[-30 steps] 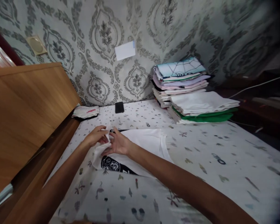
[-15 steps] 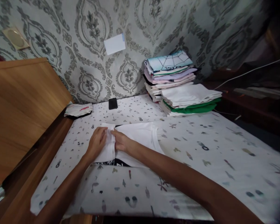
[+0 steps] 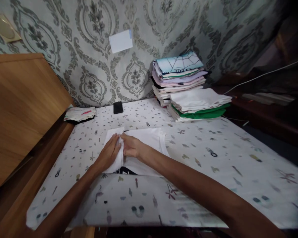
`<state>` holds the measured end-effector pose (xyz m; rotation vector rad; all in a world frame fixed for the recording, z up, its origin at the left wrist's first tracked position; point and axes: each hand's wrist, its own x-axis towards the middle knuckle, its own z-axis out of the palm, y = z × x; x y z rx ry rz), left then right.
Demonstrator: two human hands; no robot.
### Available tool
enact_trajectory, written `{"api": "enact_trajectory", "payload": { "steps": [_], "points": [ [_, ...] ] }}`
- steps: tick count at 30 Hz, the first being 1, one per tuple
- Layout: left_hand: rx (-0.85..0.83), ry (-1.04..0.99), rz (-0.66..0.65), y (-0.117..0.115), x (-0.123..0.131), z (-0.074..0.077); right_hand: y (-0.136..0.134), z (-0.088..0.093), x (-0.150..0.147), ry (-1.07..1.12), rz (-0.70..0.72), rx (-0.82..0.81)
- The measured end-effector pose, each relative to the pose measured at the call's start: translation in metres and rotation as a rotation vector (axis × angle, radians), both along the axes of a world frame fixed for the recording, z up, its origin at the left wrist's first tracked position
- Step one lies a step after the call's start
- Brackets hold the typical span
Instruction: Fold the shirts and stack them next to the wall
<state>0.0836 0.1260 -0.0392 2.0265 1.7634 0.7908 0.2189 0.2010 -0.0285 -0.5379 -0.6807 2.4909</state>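
A white T-shirt [image 3: 149,137] lies partly folded on the patterned sheet, its left part turned over toward the right. A strip of black print shows at its near edge. My left hand [image 3: 111,151] rests on the folded-over part, fingers stretched out along the fold's edge. Close beside it, my right hand [image 3: 131,145] pinches that edge between thumb and fingers. The fingertips of both hands nearly meet near the far end of the fold. Some of the right hand's fingers are hidden under the cloth.
Two stacks of folded clothes, a taller stack [image 3: 180,77] and a lower stack [image 3: 200,102], stand at the back right. A small folded pile [image 3: 79,114] sits at the back left, a black phone-like object [image 3: 118,107] near the wall. A wooden panel [image 3: 22,115] borders the left side.
My left hand has slid slightly right and flattened along the fold, beside my right hand. The folded flap now covers more of the print. The view has shifted slightly.
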Motion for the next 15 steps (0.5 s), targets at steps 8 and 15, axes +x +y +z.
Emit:
{"api": "enact_trajectory", "payload": {
  "steps": [8,15],
  "points": [
    [-0.06,-0.088,-0.015,0.003,0.005,0.0,0.002,0.02,0.021,-0.083,0.115,-0.195],
    [-0.084,-0.008,-0.009,0.01,0.01,-0.006,-0.005,0.034,0.026,-0.189,0.088,-0.168]
  ]
}}
